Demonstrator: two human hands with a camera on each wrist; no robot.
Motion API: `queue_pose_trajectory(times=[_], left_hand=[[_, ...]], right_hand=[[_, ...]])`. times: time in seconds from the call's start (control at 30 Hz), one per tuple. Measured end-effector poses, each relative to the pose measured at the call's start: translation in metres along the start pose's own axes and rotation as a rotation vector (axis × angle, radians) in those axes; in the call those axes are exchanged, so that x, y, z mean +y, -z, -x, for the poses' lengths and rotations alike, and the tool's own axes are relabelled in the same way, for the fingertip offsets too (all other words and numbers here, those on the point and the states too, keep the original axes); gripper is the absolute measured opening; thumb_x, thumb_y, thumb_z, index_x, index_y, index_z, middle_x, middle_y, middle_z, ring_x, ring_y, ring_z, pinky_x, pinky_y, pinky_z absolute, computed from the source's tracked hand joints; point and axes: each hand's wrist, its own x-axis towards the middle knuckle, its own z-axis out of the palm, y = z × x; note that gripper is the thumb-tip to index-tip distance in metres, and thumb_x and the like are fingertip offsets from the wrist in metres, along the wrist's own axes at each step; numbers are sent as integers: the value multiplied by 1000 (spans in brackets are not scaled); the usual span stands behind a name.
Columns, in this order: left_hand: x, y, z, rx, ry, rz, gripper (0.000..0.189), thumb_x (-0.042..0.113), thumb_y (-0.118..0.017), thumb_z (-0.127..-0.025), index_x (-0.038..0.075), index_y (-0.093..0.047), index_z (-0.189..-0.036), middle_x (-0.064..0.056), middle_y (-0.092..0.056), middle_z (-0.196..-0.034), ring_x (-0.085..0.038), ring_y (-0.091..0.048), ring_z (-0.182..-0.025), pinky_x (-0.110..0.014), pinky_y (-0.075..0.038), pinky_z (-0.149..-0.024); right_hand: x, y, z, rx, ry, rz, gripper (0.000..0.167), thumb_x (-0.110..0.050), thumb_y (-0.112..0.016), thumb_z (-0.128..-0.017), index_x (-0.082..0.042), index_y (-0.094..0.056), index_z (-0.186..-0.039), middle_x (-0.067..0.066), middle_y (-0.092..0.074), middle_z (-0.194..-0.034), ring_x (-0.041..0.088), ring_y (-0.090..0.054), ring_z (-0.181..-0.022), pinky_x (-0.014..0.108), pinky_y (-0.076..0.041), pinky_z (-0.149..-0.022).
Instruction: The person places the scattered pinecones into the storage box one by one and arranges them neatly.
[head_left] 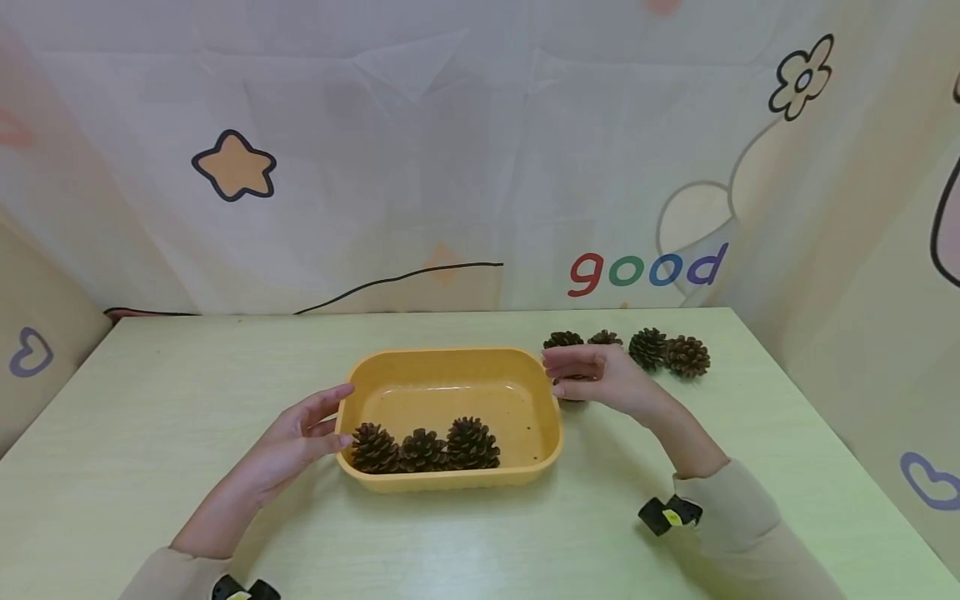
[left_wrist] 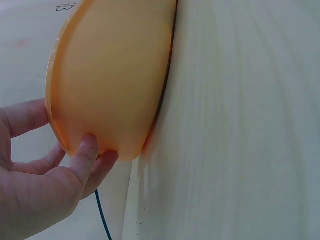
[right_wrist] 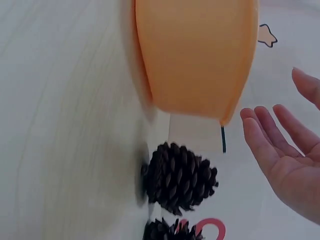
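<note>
A yellow plastic basin (head_left: 450,480) sits on the table, with three pine cones (head_left: 472,443) in a row along its near inside wall. My left hand (head_left: 288,446) holds the basin's left end, its fingers and thumb at the rim and outer wall, as the left wrist view (left_wrist: 90,142) also shows. At the right end, my right hand (head_left: 600,379) is raised beside the rim with fingers extended. A small gap parts its fingertips from the basin in the right wrist view. More pine cones (right_wrist: 180,177) lie beyond this hand, partly covered by it in the head view.
Several pine cones (head_left: 687,357) lie at the table's back right. A printed cloth (head_left: 450,167) hangs behind the table (head_left: 187,400) and along both sides. Each sleeve carries a black wrist device (head_left: 670,514).
</note>
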Motion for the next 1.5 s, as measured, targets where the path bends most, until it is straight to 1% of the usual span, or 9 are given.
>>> queue_pose_trajectory(times=[0.23, 0.33, 0.53, 0.73, 0.83, 1.07, 1.23, 1.33, 1.5], left_hand=[[-2, 1, 0, -3, -5, -5, 69, 2, -60, -84, 0, -22, -143, -26, -18, -145, -46, -26, -127, -30, -43, -90], [-2, 1, 0, -5, -9, 1, 69, 2, -60, -84, 0, -22, -142, -26, -18, -145, -46, -27, -127, -27, -44, -88], [-2, 1, -1, -4, -10, 11, 69, 1, -59, -84, 0, -22, -142, -26, -19, -144, -45, -27, -127, -25, -45, -87], [-1, 0, 0, 0, -1, 6, 69, 2, -59, -84, 0, -22, -142, -26, -19, -144, -45, -28, -127, -27, -45, -89], [-1, 1, 0, 0, 2, 5, 69, 2, -60, -85, 1, -22, -143, -25, -19, -144, -45, -28, -127, -28, -44, -89], [0, 0, 0, -2, -6, 6, 69, 2, -60, -84, 0, -22, -142, -26, -20, -144, -45, -29, -126, -27, -44, -88], [0, 0, 0, -1, -3, -10, 69, 2, -60, -84, 0, -23, -142, -27, -18, -144, -46, -26, -128, -35, -42, -93], [1, 0, 0, 2, 0, -17, 69, 2, -60, -84, 0, -23, -142, -27, -17, -145, -46, -24, -128, -38, -40, -95], [2, 0, 0, 5, 1, -13, 69, 1, -60, -84, 0, -23, -142, -27, -18, -144, -46, -26, -128, -36, -42, -93]], right_hand=[[11, 16, 8, 79, -31, 26, 53, -13, -68, -81, 6, -49, -126, 26, -53, -120, 34, -52, -111, 25, -48, -84], [17, 20, 10, 106, -45, 40, 53, -14, -69, -81, 5, -49, -126, 24, -54, -121, 34, -51, -112, 25, -48, -84], [27, 27, 13, 136, -73, 56, 54, -16, -68, -81, 5, -48, -127, 22, -53, -124, 35, -49, -115, 24, -47, -86], [30, 31, 13, 172, -86, 78, 54, -16, -68, -81, 4, -49, -127, 21, -53, -124, 34, -49, -114, 22, -46, -86], [31, 33, 12, 185, -104, 89, 54, -16, -68, -82, 3, -48, -128, 21, -53, -125, 33, -50, -115, 24, -45, -88], [34, 36, 7, 177, -144, 128, 56, -18, -68, -82, 3, -47, -129, 22, -52, -125, 33, -48, -116, 38, -42, -94], [39, 36, 2, 156, -158, 152, 57, -17, -68, -82, 5, -45, -130, 23, -50, -126, 34, -47, -116, 39, -43, -93], [40, 36, -1, 137, -183, 173, 59, -18, -68, -82, 5, -44, -131, 24, -49, -127, 35, -48, -115, 40, -44, -92], [40, 34, -5, 108, -239, 207, 62, -23, -68, -82, 4, -43, -132, 24, -48, -129, 34, -50, -112, 41, -44, -92]])
